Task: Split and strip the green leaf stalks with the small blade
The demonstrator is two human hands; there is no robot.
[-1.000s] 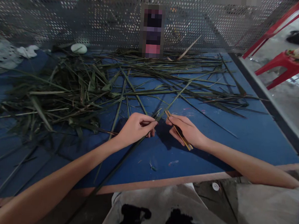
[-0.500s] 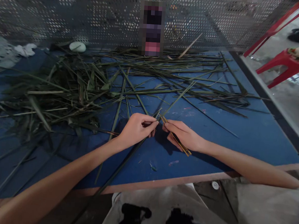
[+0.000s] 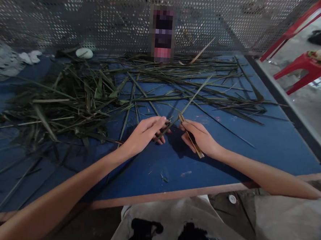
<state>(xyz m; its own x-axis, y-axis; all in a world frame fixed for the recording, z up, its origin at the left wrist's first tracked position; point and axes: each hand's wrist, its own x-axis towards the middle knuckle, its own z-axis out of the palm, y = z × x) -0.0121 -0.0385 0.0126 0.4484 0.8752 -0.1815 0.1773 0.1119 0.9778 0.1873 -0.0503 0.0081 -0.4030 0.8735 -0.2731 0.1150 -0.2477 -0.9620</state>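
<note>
My left hand (image 3: 149, 129) is over the blue table, thumb pressed toward the fingers around a narrow green leaf strip (image 3: 196, 94). The strip slants from these fingers up to the right, passing the tip of a slim yellow-brown tool (image 3: 194, 141). That tool looks like two thin arms lying side by side; its exact kind is unclear. My right hand (image 3: 200, 135) is closed around it, thumb on top, a short gap from my left hand. Whether the tool's tip grips the strip cannot be made out.
A heap of green leaf pieces (image 3: 77, 100) lies left on the blue table (image 3: 221, 152). Long strips (image 3: 163, 75) spread across the back, before a perforated metal panel (image 3: 114, 23). A pale oval object (image 3: 84, 53) sits behind the heap. Red stools (image 3: 304, 72) stand beyond the right edge.
My left hand has shifted slightly up and left, its thumb now lifted onto the strip. The tool's two arms, visibly apart before, now look closer together. My right hand has moved little.
</note>
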